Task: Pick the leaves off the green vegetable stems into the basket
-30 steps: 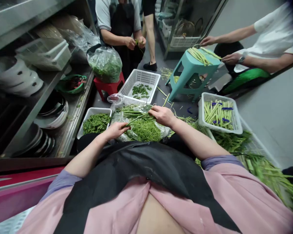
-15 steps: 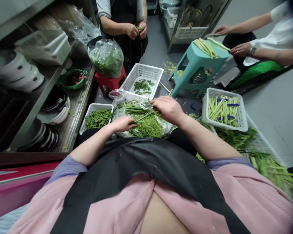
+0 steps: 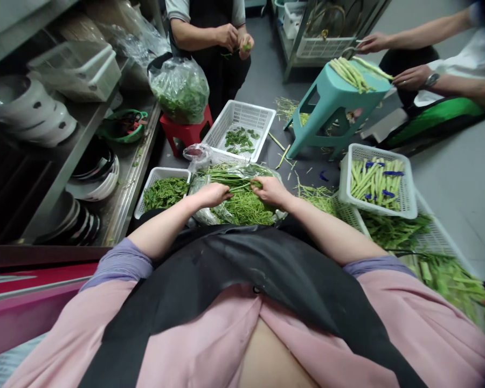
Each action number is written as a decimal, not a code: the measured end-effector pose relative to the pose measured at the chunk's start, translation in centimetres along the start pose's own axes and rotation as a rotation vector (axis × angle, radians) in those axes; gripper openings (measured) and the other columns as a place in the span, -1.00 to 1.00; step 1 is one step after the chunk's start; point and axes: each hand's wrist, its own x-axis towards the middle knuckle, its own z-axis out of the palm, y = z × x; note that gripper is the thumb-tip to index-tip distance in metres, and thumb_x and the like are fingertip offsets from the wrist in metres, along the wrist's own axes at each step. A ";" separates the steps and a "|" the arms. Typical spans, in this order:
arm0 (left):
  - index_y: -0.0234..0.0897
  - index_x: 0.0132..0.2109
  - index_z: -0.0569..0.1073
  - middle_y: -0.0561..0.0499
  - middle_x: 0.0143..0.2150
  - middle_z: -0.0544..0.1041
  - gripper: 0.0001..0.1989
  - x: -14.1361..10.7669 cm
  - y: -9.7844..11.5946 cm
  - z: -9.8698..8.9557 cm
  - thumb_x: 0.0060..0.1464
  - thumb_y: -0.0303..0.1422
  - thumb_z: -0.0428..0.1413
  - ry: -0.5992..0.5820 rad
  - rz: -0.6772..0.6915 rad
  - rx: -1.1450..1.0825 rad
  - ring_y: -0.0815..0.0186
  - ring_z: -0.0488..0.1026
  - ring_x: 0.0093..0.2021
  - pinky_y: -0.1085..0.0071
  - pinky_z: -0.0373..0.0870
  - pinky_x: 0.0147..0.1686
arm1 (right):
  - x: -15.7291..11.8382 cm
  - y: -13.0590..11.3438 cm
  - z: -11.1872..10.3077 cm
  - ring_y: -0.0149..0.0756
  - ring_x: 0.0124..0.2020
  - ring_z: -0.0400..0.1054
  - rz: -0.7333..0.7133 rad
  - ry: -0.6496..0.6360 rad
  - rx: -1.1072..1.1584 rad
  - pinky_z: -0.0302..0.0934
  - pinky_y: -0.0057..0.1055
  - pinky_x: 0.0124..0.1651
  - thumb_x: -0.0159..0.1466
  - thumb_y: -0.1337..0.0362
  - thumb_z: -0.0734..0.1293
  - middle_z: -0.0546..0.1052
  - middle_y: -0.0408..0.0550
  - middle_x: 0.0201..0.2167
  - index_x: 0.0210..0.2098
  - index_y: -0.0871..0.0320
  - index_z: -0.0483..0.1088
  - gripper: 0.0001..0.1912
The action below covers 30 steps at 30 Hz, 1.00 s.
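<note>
My left hand is closed on one end of some thin green stems above a pile of cut greens. At the stems' other end, my right hand has its fingers closed round them, with a bit of leafy green at the fingertips. Under both hands the cut green stalks lie on clear plastic. Longer stalks rest along the back of the pile. To the left is a white basket of leafy greens. Behind the pile, a white basket holds a few loose leaves.
A red stool bears a plastic bag of greens. At right are a teal stool with long beans and a basket of bundled beans. Two other people work at the back. Metal shelves with bowls stand at left.
My right hand has come down and slightly inward, toward my left hand. My left hand has shifted a little right and up. The camera view has also shifted slightly.
</note>
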 end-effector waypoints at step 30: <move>-0.37 -0.11 0.54 -0.24 -0.11 0.58 -0.68 4.9 2.4 4.2 0.21 -0.35 -0.07 -0.017 -0.020 -0.119 0.15 0.52 -0.12 0.36 0.37 -0.13 | 0.3 2.4 4.3 -0.21 -0.15 0.40 0.017 0.123 -0.142 0.23 -0.34 -0.10 0.22 0.25 0.20 0.55 0.09 -0.15 -0.12 0.23 0.46 -0.68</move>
